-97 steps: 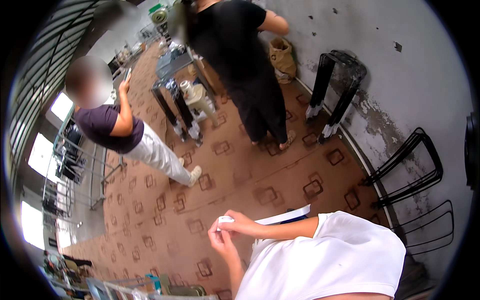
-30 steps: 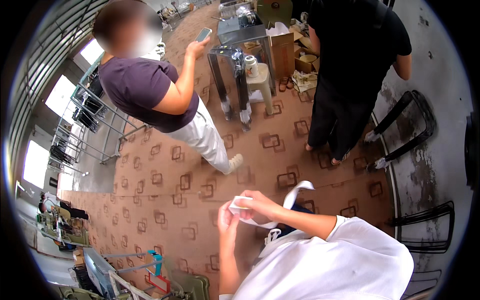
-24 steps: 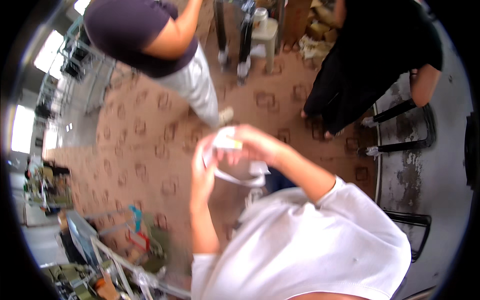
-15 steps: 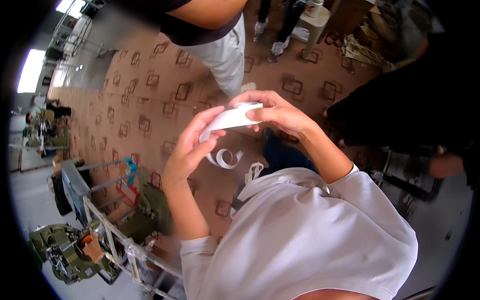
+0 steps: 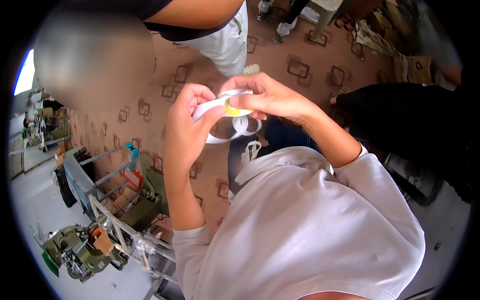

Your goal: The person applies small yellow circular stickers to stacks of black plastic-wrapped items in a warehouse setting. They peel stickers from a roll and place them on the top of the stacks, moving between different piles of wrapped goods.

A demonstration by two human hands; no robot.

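Brown patterned floor across the whole upper part, with dark square figures. White shirt filling the lower right. One person in light trousers close at the top; another in dark clothes at the right. Metal frames and green machines at the lower left, well apart from the hands.

Both hands raised in front of the chest, meeting over the floor. Left hand curled, thumb and fingers pinching the left end of a white tape strip. Right hand closed over a small roll with a yellow core, fingers on top, thumb below. Neither hand open; both tight on the same thing.

Roll held between the two hands, high above the floor, just in front of a dark garment with white drawstrings.

Judged from this: a short length already pulled off the roll and stretched between the hands; a loose white loop hanging under the roll, so some tape seems already unwound. Not yet cut or torn free, as far as visible; not stuck on anything either.

Long axis of the pulled strip nearly level, running left to right, slightly lower at the left hand. Free end pointing toward the person's left. Core's flat face seemingly turned toward the camera, though partly hidden by the fingers.
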